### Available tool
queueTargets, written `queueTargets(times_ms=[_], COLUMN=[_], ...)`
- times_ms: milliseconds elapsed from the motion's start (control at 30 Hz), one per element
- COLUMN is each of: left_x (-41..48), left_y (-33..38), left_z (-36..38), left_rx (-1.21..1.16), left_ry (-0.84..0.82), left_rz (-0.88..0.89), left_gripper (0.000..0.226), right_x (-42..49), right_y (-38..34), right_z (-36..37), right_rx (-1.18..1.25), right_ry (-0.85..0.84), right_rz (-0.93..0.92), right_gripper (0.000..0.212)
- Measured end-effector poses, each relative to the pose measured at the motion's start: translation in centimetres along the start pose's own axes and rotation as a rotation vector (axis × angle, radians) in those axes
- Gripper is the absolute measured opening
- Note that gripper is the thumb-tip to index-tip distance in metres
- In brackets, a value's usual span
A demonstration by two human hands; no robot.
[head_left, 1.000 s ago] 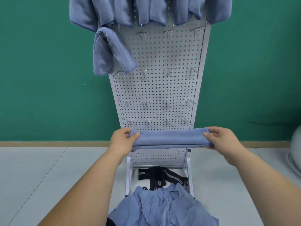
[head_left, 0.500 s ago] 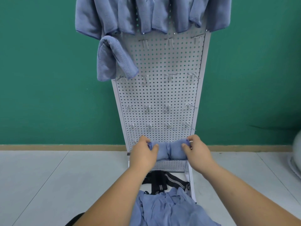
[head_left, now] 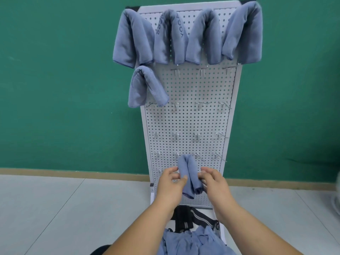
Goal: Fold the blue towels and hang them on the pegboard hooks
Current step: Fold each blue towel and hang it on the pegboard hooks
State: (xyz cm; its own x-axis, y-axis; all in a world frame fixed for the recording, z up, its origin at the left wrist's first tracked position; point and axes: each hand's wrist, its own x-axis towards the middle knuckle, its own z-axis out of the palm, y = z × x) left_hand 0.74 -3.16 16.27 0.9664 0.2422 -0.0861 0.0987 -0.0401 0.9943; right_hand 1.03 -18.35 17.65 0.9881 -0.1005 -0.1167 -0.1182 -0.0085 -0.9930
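Observation:
A folded blue towel [head_left: 188, 173] stands doubled over between my hands, low in front of the white pegboard [head_left: 187, 118]. My left hand [head_left: 172, 184] pinches its left side and my right hand [head_left: 214, 183] pinches its right side. Several folded blue towels [head_left: 185, 37] hang along the top row of hooks. One more folded towel [head_left: 145, 87] hangs at the left of the second row. Bare metal hooks [head_left: 201, 70] fill the other rows.
A heap of loose blue towels [head_left: 195, 242] lies at the bottom of the view, over a black striped bag [head_left: 191, 218] at the pegboard's foot. Behind stands a green wall [head_left: 64, 89]; the floor is pale tile [head_left: 55, 208]. A white object [head_left: 337, 196] shows at the right edge.
My hands came together, doubling the long folded towel into a short upright bundle. The view tilted up, showing the pegboard's top row.

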Motion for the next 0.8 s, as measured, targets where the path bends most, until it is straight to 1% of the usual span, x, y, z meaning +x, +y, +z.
queueTargets(times_ms=[33,100,200,300,400,500,567,667,733,800], left_x=[-0.3,-0.6,-1.1,-1.4,-1.1,-0.7,-0.4,0.2,0.7,1.4], left_y=[0.3,1.0,2.9,5.4,8.3,11.5,13.3,15.8,17.4,19.2], left_z=[-0.3,-0.6,-0.7,-0.9,-1.4,-2.1,-2.5,-2.7,-2.9,-3.0], left_rx=[-0.011,0.012,0.054,0.077,0.025,-0.077,-0.132,-0.172,-0.124,0.000], left_ry=[-0.027,-0.061,-0.061,-0.024,0.017,0.060,0.078,0.038,0.025,0.091], left_rz=[0.010,0.045,0.088,0.120,0.142,0.136,0.148,0.216,0.279,0.379], left_gripper=[0.033,0.036,0.034,0.027,0.017,0.017,0.014,0.020,0.026,0.027], right_x=[-0.2,-0.7,-1.6,-2.0,-1.9,-1.5,-1.2,-0.7,-0.2,0.1], right_y=[-0.3,-1.1,-3.0,-5.3,-8.0,-11.0,-12.9,-15.5,-17.3,-19.3], right_z=[0.1,0.2,0.4,0.8,1.6,2.5,2.9,3.6,4.0,4.3], right_rx=[0.004,-0.041,-0.123,-0.167,-0.198,-0.237,-0.298,-0.386,-0.437,-0.451], right_ry=[-0.029,-0.086,-0.124,-0.085,-0.011,0.063,0.093,0.134,0.187,0.224], right_rz=[0.006,-0.008,-0.078,-0.169,-0.248,-0.275,-0.327,-0.426,-0.502,-0.574], right_gripper=[0.025,0.029,0.022,0.016,0.013,0.020,0.023,0.022,0.014,0.006])
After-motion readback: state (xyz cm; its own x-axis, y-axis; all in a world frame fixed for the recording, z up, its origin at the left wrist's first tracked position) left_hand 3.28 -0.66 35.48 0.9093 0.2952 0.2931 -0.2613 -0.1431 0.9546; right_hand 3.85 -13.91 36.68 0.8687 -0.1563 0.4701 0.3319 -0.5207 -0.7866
